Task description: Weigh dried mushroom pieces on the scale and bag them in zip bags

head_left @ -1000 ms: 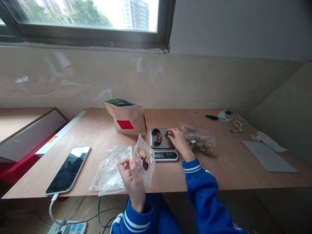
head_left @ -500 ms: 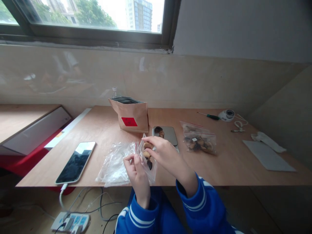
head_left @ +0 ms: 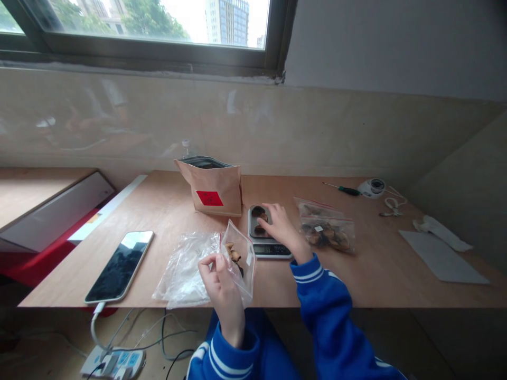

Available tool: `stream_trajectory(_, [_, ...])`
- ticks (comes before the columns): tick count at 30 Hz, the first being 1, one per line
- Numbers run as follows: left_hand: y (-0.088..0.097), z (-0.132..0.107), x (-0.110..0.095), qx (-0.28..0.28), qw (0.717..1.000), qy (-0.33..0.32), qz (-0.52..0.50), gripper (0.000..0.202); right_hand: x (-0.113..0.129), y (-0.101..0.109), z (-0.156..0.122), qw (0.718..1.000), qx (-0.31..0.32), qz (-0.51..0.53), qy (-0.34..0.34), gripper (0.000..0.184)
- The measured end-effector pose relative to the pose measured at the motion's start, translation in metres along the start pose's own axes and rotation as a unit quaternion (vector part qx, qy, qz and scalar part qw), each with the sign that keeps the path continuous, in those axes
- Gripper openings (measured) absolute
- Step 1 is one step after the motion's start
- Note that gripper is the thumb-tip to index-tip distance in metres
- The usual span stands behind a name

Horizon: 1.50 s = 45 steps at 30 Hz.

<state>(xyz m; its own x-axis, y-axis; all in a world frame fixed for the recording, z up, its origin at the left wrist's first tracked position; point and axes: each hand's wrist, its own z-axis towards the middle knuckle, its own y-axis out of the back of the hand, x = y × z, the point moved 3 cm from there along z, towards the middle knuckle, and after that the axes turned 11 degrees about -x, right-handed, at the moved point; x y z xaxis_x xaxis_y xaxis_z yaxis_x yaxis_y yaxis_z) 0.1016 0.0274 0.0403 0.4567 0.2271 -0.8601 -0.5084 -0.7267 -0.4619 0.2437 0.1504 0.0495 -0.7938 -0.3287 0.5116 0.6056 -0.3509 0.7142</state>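
Clamped a clear plastic zip bag (head_left: pixel 246 247) of tan dried pieces (head_left: pixel 234 253) between thumb and fingers of the left hand (head_left: pixel 224 287), at 7 o'clock from the silver-topped digital scale (head_left: pixel 273 257). Held the right hand (head_left: pixel 282 227) over dark-brown dried pieces (head_left: pixel 259 211) there; could not tell whether clamped on one. Noted at 10 o'clock an upright brown paper pouch (head_left: pixel 227 183); could not read its red label (head_left: pixel 209 198).

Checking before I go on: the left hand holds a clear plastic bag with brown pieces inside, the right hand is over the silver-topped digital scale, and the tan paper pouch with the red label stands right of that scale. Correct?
No: the head view shows the tan paper pouch with the red label standing left of the silver-topped digital scale. The rest is correct.
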Motion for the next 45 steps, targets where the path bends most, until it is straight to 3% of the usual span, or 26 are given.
stream_trajectory(4, [-0.003,-0.001,0.002,0.022,1.0,-0.002,-0.003,0.029,-0.014,-0.024,-0.01,0.999,0.031,-0.043,-0.004,0.046])
stream_trajectory(13, [-0.004,0.001,0.005,0.023,1.0,0.01,-0.006,0.028,-0.021,-0.009,-0.016,0.999,0.039,-0.027,0.017,0.011])
stream_trajectory(17, [-0.008,0.005,0.008,0.036,0.999,-0.003,0.003,0.027,-0.009,0.007,-0.011,1.0,-0.007,0.012,0.001,0.007])
stream_trajectory(22, [-0.019,0.015,0.014,0.063,0.997,-0.029,0.035,0.029,0.033,0.048,-0.002,0.966,-0.061,0.238,-0.08,0.021])
stream_trajectory(26, [-0.026,0.024,0.011,0.081,0.99,-0.082,0.082,0.028,0.066,0.067,-0.003,0.943,0.037,0.319,-0.086,0.022])
stream_trajectory(28, [-0.026,0.027,0.006,0.072,0.985,-0.13,0.091,0.026,0.074,0.069,-0.006,0.949,0.1,0.29,-0.073,0.02])
stream_trajectory(31, [-0.025,0.03,-0.001,0.064,0.978,-0.176,0.093,0.023,0.08,0.069,-0.009,0.973,0.139,0.182,-0.028,0.017])
stream_trajectory(33, [-0.024,0.031,-0.003,0.079,0.978,-0.171,0.092,0.023,0.084,0.066,-0.011,0.973,0.179,0.148,0.01,0.019])
stream_trajectory(36, [-0.024,0.029,-0.004,0.094,0.981,-0.145,0.086,0.027,0.091,0.054,-0.018,0.943,0.282,0.161,0.072,0.026])
stream_trajectory(38, [-0.023,0.027,-0.005,0.102,0.987,-0.114,0.053,0.028,0.094,0.046,-0.024,0.935,0.312,0.137,0.099,0.031])
stream_trajectory(41, [-0.019,0.024,-0.005,0.11,0.992,-0.062,0.009,0.029,0.096,0.042,-0.028,0.954,0.264,0.096,0.101,0.023])
stream_trajectory(43, [-0.016,0.022,-0.006,0.096,0.995,-0.034,0.01,0.028,0.095,0.044,-0.027,0.962,0.213,0.147,0.087,0.014])
stream_trajectory(45, [-0.012,0.021,-0.007,0.073,0.997,-0.012,0.01,0.025,0.086,0.045,-0.02,0.962,0.146,0.226,0.05,0.016])
